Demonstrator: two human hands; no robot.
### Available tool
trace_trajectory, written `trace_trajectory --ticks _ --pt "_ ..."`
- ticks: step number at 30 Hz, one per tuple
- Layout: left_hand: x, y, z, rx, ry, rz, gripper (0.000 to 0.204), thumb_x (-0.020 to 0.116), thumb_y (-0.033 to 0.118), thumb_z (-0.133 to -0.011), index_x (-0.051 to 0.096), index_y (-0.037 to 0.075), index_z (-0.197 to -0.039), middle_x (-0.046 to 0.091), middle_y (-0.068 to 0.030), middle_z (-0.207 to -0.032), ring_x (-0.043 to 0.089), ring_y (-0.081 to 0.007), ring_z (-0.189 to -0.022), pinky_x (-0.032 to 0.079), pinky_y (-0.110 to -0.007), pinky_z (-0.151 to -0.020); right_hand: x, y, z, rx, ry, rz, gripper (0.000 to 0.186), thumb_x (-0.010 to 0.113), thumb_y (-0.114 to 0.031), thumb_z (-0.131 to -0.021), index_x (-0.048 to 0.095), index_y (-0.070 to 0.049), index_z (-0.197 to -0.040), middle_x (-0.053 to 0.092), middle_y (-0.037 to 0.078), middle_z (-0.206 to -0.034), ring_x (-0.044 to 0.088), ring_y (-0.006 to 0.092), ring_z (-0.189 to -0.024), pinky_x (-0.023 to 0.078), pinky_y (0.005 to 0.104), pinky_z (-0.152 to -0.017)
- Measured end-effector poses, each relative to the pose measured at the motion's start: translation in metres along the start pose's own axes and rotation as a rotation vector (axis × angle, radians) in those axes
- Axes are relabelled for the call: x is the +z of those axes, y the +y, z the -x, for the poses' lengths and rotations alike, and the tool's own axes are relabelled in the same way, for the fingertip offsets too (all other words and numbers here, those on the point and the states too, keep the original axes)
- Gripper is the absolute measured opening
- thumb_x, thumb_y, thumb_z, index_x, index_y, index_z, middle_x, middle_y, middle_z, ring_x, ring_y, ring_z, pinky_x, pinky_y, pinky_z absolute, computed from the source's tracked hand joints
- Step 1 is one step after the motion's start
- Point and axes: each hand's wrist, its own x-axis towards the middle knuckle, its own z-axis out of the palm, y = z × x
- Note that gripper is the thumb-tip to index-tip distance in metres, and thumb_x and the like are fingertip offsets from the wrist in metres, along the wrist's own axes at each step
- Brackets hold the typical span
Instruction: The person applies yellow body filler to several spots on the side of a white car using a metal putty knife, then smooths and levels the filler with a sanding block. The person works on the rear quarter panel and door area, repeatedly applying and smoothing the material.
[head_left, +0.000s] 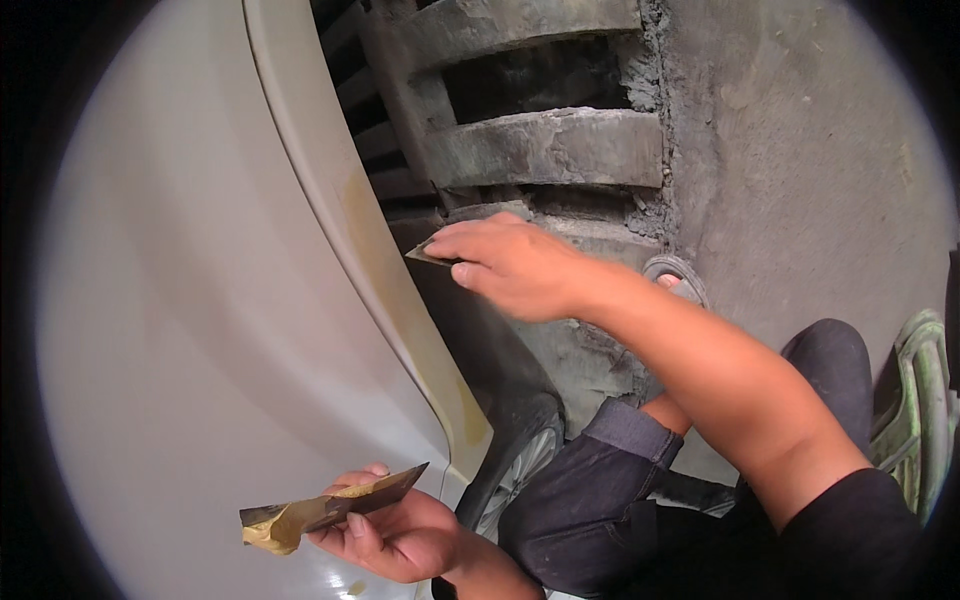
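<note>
My left hand (405, 535) is closed on a flat dark plate (365, 497), its fingers behind and its thumb in front. A lump of yellowish putty (275, 530) clings to the plate's left end. In my right hand (515, 265) a thin flat spreader (428, 255) is pinched, its corner pointing toward the car. The spreader is apart from the light grey car panel (200, 250), just right of its edge. Along that edge strip, yellowish putty smears (368, 225) show, with more near the strip's lower end.
A car wheel (530, 455) stands below the panel's end, next to my bent knee (580, 490). Slotted concrete openings (550, 145) lie at the top, beside a rough concrete floor (800, 150). A sandalled foot (675, 277) is past my right forearm. A worn green chair (915, 390) stands far right.
</note>
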Motion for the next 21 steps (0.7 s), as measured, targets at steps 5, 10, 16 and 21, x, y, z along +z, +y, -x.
trace_trajectory --ticks 5,10,16,21 --pt "-0.009 -0.006 0.003 -0.008 0.014 0.016 0.056 0.055 0.018 -0.085 0.037 0.001 -0.135 0.059 -0.0139 -0.091 0.054 -0.0242 -0.081 0.044 -0.038 -0.073 0.022 0.003 -0.008 -0.047 0.059 -0.031 0.033 0.058 -0.018 -0.095 0.064 -0.015 -0.127 0.059 0.004 -0.135 0.052 0.0371 -0.119 0.043 0.0484 -0.1" --pt "-0.029 -0.011 0.002 -0.025 -0.183 0.084 0.051 0.045 0.014 -0.092 0.039 0.004 -0.142 0.059 -0.0158 -0.113 0.054 -0.0244 -0.1 0.044 -0.041 -0.088 0.043 0.006 -0.01 -0.125 0.156 0.028 0.037 0.061 -0.015 -0.092 0.063 -0.016 -0.129 0.058 0.006 -0.136 0.053 0.0357 -0.118 0.043 0.0473 -0.101" --pt "-0.039 -0.015 0.009 -0.033 -0.139 0.065 0.052 0.044 0.014 -0.092 0.039 0.004 -0.143 0.058 -0.0161 -0.112 0.053 -0.0244 -0.1 0.044 -0.041 -0.089 0.055 0.003 0.013 -0.141 0.115 0.124 0.04 0.063 -0.012 -0.09 0.063 -0.017 -0.129 0.058 0.006 -0.136 0.053 0.0363 -0.117 0.044 0.0467 -0.1" --pt "-0.048 -0.015 0.013 -0.024 -0.174 0.089 0.05 0.045 0.014 -0.092 0.04 0.004 -0.141 0.059 -0.0159 -0.111 0.054 -0.0242 -0.1 0.043 -0.041 -0.088 0.035 0.008 -0.002 -0.158 0.218 0.071 0.035 0.061 -0.016 -0.091 0.065 -0.019 -0.125 0.059 0.003 -0.134 0.052 0.0365 -0.118 0.043 0.0499 -0.095"
